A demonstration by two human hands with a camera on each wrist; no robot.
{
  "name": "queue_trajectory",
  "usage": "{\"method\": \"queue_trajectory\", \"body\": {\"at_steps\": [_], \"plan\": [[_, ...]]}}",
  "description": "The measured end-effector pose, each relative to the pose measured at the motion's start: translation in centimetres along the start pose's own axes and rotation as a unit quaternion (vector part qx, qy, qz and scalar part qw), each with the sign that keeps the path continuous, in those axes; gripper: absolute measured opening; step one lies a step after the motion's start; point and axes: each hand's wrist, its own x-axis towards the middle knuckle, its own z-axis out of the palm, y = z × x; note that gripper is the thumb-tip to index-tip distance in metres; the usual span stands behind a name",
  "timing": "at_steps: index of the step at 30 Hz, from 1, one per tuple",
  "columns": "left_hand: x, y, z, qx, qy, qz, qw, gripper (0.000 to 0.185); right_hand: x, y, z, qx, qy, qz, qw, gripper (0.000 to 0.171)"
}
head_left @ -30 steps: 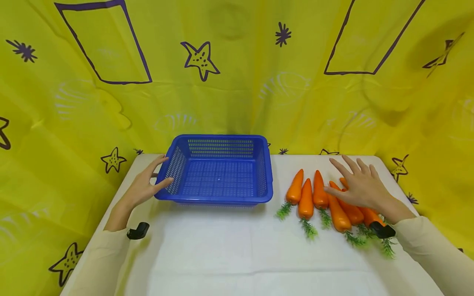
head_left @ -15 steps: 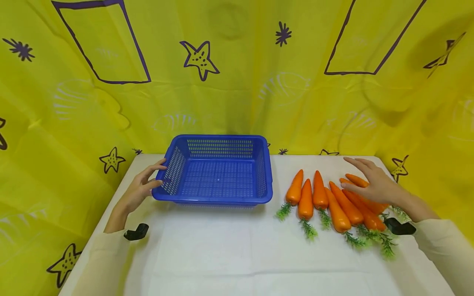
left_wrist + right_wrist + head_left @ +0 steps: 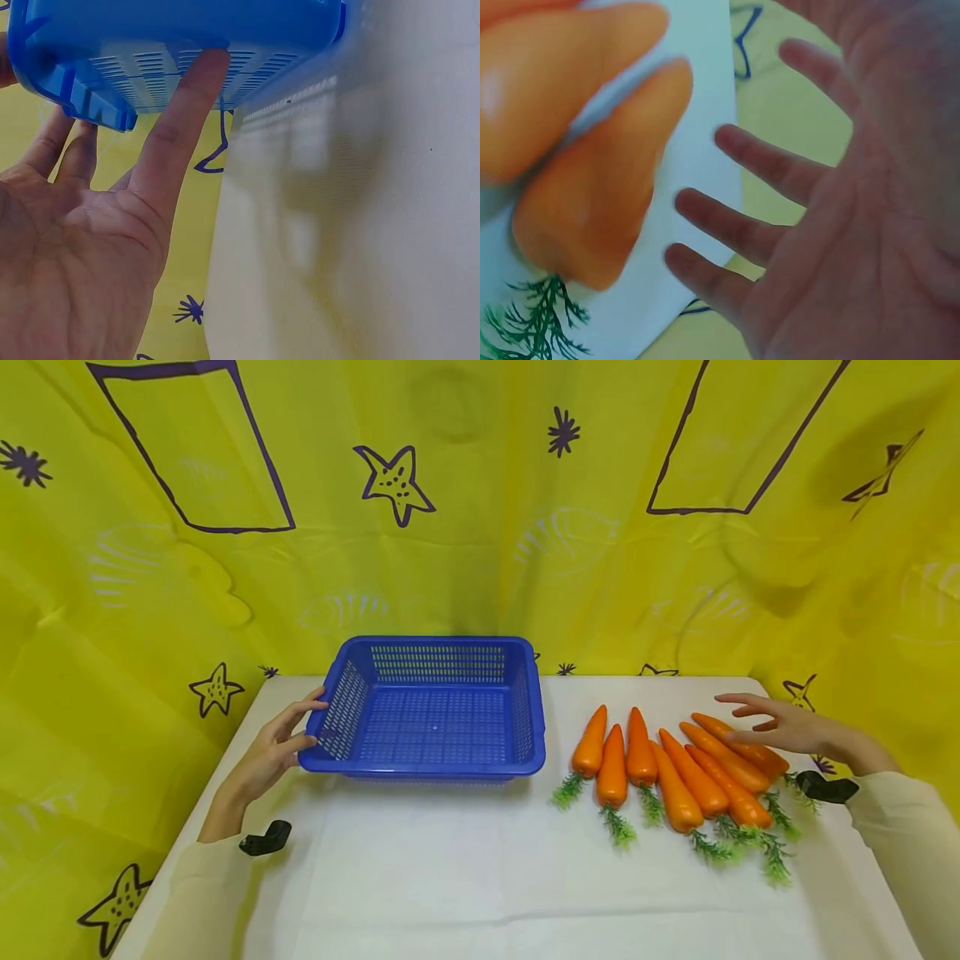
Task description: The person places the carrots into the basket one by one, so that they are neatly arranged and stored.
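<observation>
A blue plastic basket (image 3: 431, 770) with slotted sides stands at the table's back, left of the middle. My left hand (image 3: 276, 745) is at its left end, fingers extended along the rim and thumb near the front corner. In the left wrist view the straight thumb (image 3: 176, 135) overlaps the basket's slotted side (image 3: 150, 37). On the right lie several orange carrots (image 3: 677, 793) with green leafy tops, side by side. My right hand (image 3: 795, 728) hovers over the rightmost carrot (image 3: 757, 753), holding nothing. The right wrist view shows its spread fingers (image 3: 727, 229) beside a carrot (image 3: 604, 184).
A white cloth (image 3: 420, 868) covers the table, with a crease near the front. Behind and along both sides hangs a yellow curtain (image 3: 480, 568) with purple star drawings. Dark camera mounts sit at both wrists.
My right hand has moved right across the carrots, uncovering those on the right side. The left hand has stayed at the basket's left end. The whole head view has shifted slightly.
</observation>
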Motion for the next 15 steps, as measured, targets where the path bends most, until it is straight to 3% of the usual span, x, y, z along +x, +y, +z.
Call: {"method": "queue_trajectory", "body": {"at_steps": [7, 15], "plan": [[0.0, -0.2, -0.2, -0.002, -0.006, 0.005, 1.0000, 0.045, 0.2, 2.3, -0.4, 0.072, -0.067, 0.046, 0.994, 0.066], [0.0, -0.1, -0.2, 0.001, -0.006, 0.009, 0.9999, 0.044, 0.7, 3.3, -0.6, 0.097, -0.093, 0.068, 0.989, 0.063]]}}
